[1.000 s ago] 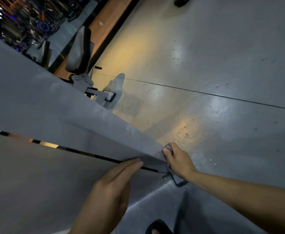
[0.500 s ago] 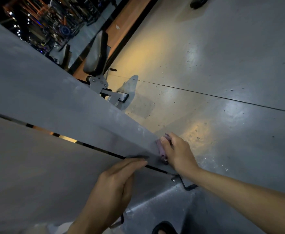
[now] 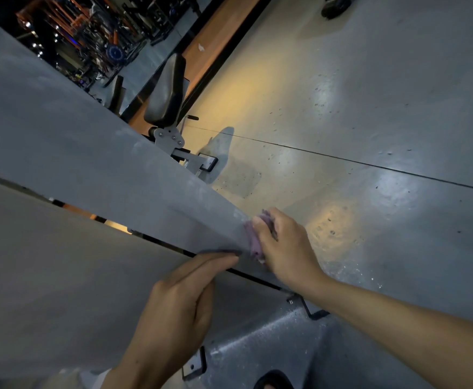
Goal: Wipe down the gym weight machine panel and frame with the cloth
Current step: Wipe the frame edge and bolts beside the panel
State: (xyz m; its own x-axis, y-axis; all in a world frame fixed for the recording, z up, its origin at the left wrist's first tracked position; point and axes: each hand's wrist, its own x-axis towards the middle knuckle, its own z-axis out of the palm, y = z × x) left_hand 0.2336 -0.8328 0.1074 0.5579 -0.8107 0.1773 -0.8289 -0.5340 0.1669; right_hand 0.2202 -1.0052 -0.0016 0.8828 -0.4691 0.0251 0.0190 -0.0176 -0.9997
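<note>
Grey glossy gym floor fills the right and upper part of the frame, speckled, with a thin dark seam line running across it and warm yellow light patches. Orange strip with black edging runs up to the top centre; racks of gym equipment sit dark in the upper left corner.

Broad grey painted metal panel of the weight machine crosses diagonally from upper left to lower centre. Second grey panel face lies below it, lower left, split from the first by a narrow dark slot.

Right hand, centre right of frame, fingers curled round a bunched purple cloth, pressing it against the lower edge of the upper panel. Cloth sits between fingers and metal, mostly covered by the hand; only a wad shows at the fingertip side.

Left hand, lower centre, fingers straight and pressed together, tips resting on the panel at the slot just left of the cloth. Holds nothing.

Black padded seat on a pale metal bracket stands beyond the panel, upper centre. Small black bracket sits on the floor under the right forearm. Dark shoe tip at bottom edge; another dark object at top right edge, cannot tell what.
</note>
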